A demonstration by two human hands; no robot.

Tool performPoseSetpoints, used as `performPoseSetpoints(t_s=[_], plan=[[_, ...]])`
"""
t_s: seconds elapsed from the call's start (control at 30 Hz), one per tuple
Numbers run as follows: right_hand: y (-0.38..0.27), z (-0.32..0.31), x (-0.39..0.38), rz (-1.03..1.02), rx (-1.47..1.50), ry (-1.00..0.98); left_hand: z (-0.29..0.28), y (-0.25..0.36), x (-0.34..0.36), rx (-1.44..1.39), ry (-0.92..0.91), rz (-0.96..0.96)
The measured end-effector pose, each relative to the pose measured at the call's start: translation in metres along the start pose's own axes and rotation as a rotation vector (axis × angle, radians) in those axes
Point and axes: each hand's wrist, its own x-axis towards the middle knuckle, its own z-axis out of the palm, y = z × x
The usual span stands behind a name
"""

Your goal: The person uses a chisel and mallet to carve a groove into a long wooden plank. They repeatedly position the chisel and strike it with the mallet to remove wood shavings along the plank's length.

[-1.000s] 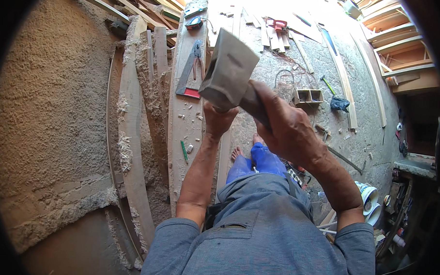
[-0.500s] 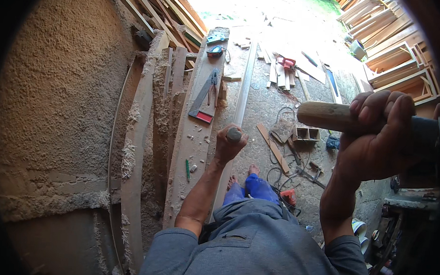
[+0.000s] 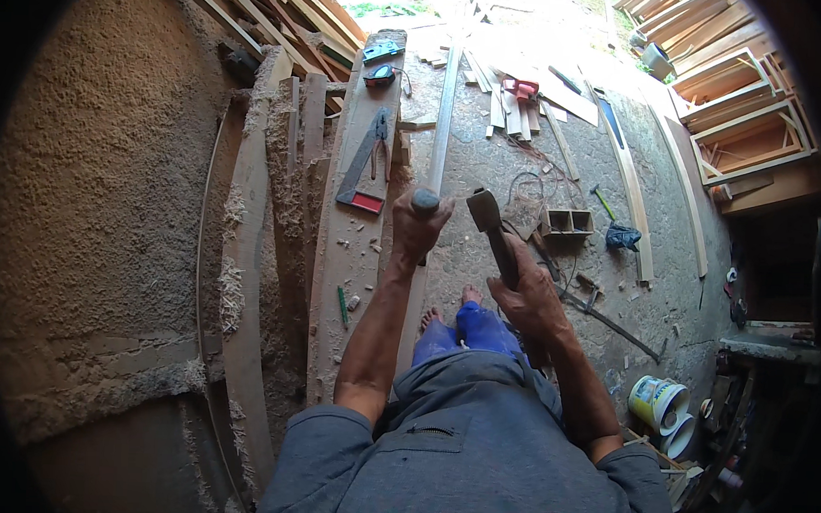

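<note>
My left hand (image 3: 418,228) is closed around an upright chisel (image 3: 424,201); its round, greyish butt shows above the fist, and its tip is hidden. Under that fist runs a long, narrow timber (image 3: 446,122), stretching away from me. Just to the right, my right hand (image 3: 529,292) grips a wooden-handled striking tool (image 3: 486,214), whose blocky, flared end points up and left, a short gap from the chisel butt. Left of the timber lies a thick plank (image 3: 342,263) bearing a try square (image 3: 354,182), pliers (image 3: 380,145), a tape measure (image 3: 379,75) and a green pencil (image 3: 343,307).
Shavings-covered boards (image 3: 248,251) lean along the rough wall at left. On the floor at right are a hollow block (image 3: 567,223), a clamp bar (image 3: 612,324), wood offcuts (image 3: 515,111) and cables. White buckets (image 3: 658,404) stand at lower right; wooden frames (image 3: 749,146) are stacked beyond.
My right hand has come down and inward from its raised place at the right, bringing the striking tool close to the chisel. My left hand still grips the chisel; the view has shifted slightly.
</note>
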Motion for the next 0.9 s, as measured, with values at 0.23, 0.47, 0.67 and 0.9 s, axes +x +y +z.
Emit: performPoseSetpoints(t_s=[0.23, 0.47, 0.67, 0.9], plan=[[0.023, 0.004, -0.006, 0.195, 0.033, -0.016, -0.048, 0.003, -0.162, -0.060, -0.075, 0.372], [0.043, 0.004, 0.014, 0.180, 0.118, 0.027, -0.073, 0.006, -0.109, 0.000, -0.220, 0.310], [0.053, 0.010, 0.010, 0.432, 0.278, -0.051, -0.057, 0.091, 0.038, -0.053, -0.420, 0.071], [0.089, 0.009, 0.011, 0.507, 0.284, -0.049, -0.047, 0.062, 0.049, -0.074, 0.024, 0.227]])
